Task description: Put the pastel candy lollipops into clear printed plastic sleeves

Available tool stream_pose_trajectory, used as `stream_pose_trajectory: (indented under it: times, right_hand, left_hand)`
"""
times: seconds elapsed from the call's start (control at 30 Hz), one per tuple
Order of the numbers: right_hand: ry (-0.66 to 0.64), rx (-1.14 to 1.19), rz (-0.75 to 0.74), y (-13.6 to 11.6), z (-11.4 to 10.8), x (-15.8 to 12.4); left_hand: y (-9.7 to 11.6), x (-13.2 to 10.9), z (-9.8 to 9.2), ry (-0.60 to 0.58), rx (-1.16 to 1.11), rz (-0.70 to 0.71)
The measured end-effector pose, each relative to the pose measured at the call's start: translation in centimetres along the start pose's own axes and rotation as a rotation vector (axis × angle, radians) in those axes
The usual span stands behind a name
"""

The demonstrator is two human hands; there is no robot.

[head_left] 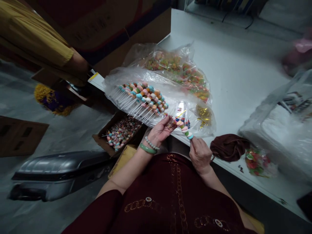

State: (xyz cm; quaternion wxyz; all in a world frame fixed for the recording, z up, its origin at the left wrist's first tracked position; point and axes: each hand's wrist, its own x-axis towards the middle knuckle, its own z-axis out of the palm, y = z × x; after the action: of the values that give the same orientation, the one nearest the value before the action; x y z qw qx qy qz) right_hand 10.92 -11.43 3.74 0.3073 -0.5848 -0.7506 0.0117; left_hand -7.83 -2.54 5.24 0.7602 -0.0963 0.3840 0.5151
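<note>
In my right hand (200, 154) is a candy skewer (184, 129), gripped at its lower end; its pastel sweets slant up and left. My left hand (161, 131), wearing a jade bangle and a bead bracelet, is at the skewer's upper end. Its thumb and forefinger are pinched together on something too small to make out, and other fingers lie close to the top sweets. A gold twist tie (181, 113) shows by the skewer's tip. Finished-looking candy skewers (146, 96) with white sticks lie in a pile on clear plastic (168, 87), left of my hands.
Bagged gummy sweets (180, 68) and gold ties (204, 115) lie on the white table (231, 65). A box of wrapped candy skewers (124, 130) stands lower left, near a grey suitcase (65, 169). Brown cloth (229, 147) lies right. Another person's yellow sleeve (36, 35) is upper left.
</note>
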Motion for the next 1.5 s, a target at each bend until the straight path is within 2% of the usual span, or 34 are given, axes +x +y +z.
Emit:
stream_pose_trajectory:
  times: [0.1,0.3,0.43,0.6,0.7,0.9,1.0,1.17,1.3,1.5]
  right_hand:
    - [-0.035,0.146,0.083,0.0,-0.1,0.2]
    - [-0.110,0.467,0.322,0.6,0.0,0.5]
    - [-0.164,0.605,0.458,0.8,0.2,0.4]
    - [-0.167,0.694,0.574,0.8,0.4,0.4]
    - [-0.149,0.658,0.537,0.8,0.5,0.4]
    - [-0.054,0.292,0.220,0.7,0.2,0.5]
    - [-0.027,0.169,0.126,0.7,0.2,0.5]
    - [-0.011,0.181,0.098,0.9,0.2,0.5]
    - [-0.015,0.099,0.075,0.9,0.3,0.5]
    - [-0.023,0.200,0.152,1.2,0.4,0.5]
  left_hand:
    - [0.1,0.1,-0.1,-0.008,0.007,-0.017]
    - [0.6,-0.4,-0.4,-0.122,0.114,-0.051]
    - [0.9,-0.6,-0.6,-0.150,0.173,-0.053]
    - [0.6,-0.3,-0.5,-0.059,0.128,-0.035]
    - [0.5,-0.1,-0.4,-0.011,0.062,-0.034]
    - [0.6,-0.1,-0.5,-0.052,0.019,-0.037]
    - [0.7,0.0,-0.5,-0.047,0.027,-0.037]
    - [0.7,0.3,-0.5,-0.002,0.028,-0.022]
    - [0.7,0.1,-0.5,-0.031,0.046,-0.053]
    - [0.8,0.0,-0.8,-0.056,0.108,-0.084]
